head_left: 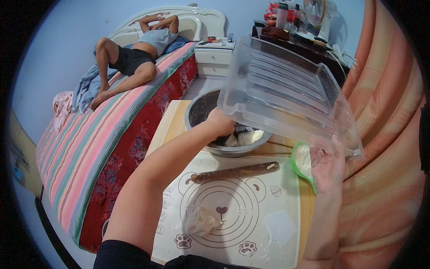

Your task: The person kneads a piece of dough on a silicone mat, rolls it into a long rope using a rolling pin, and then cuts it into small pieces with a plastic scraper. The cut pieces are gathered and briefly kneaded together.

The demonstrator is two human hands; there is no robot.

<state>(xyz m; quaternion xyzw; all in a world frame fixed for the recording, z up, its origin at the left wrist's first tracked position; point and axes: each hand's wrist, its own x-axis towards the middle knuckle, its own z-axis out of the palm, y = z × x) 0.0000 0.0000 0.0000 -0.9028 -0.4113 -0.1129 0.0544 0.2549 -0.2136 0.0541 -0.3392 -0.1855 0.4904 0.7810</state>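
A clear plastic tray (277, 85) with a ribbed base is held up, tilted, above the far right of the table. My left hand (221, 123) is closed at its near left corner, over the metal bowl (192, 112); its fingertips are partly hidden. At the near right corner my right hand (329, 161) grips the tray, and its fingers show through the plastic. Pale dough-like pieces (248, 138) lie in the bowl. Beside my right hand sits a green scoop (296, 159) of white flour. A brown rolling pin (235, 172) and a pale dough lump (202, 221) rest on the printed mat (237, 204).
The mat lies on a wooden table (172, 119). A small white sheet (280, 226) is on its right side. Left of the table stands a striped bed (107, 116), with a person (139, 49) lying on it. Behind are a white nightstand (214, 58) and a cluttered dark dresser; an orange curtain (385, 112) hangs right.
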